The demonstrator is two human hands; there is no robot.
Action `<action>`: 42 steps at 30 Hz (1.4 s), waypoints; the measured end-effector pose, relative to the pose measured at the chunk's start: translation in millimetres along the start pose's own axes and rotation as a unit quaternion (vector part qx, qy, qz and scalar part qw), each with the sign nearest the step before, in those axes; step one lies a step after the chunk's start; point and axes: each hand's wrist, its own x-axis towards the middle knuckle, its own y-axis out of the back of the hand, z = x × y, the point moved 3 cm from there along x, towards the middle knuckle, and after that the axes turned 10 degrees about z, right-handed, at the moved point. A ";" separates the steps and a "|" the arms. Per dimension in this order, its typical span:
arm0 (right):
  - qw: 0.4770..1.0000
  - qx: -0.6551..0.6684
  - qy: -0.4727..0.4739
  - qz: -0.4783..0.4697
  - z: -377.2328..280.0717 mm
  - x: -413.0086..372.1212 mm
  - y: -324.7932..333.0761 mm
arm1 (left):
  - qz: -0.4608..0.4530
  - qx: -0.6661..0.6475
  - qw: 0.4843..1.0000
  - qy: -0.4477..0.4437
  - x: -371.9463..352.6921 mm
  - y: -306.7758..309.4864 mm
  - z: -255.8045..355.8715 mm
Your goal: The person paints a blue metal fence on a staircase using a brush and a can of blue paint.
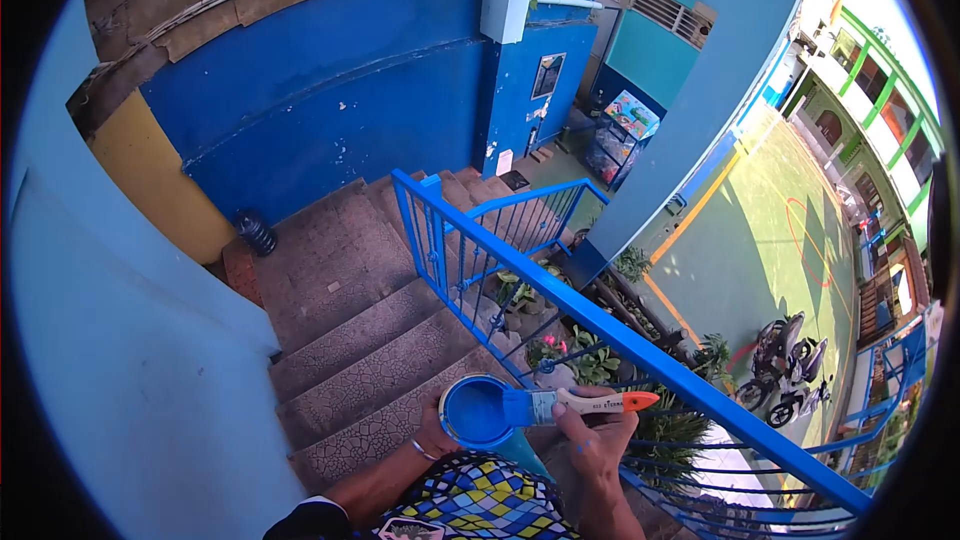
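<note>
My left hand (432,432) is wrapped round the side of a round can of blue paint (478,412), held upright in front of my body. A paintbrush (590,404) with a pale handle and an orange tip is gripped in my right hand (595,440), thumb on the handle near the ferrule. Its bristles are coated blue and overlap the can's right rim in this view. Just beyond my right hand runs a blue metal railing (600,320), sloping along the stairs.
Stone-patterned stairs (350,360) descend ahead, with a large plastic water bottle (256,232) at the landing's left wall. Potted plants (590,360) grow behind the railing. Motorcycles (785,370) stand on the green court (740,250) below. A pale blue wall (150,370) rises on the left.
</note>
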 end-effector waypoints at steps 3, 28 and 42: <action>0.996 -0.034 0.022 -0.075 57.3 27.4 -34.8 | 0.016 0.044 0.998 -0.029 30.1 63.6 26.9; 0.995 -0.040 0.072 -0.055 173.6 136.0 -245.8 | 0.056 0.096 0.993 0.026 124.1 151.9 270.0; 0.967 0.164 -0.059 0.184 338.5 142.1 -412.0 | 0.079 0.067 0.976 0.190 210.6 361.7 475.4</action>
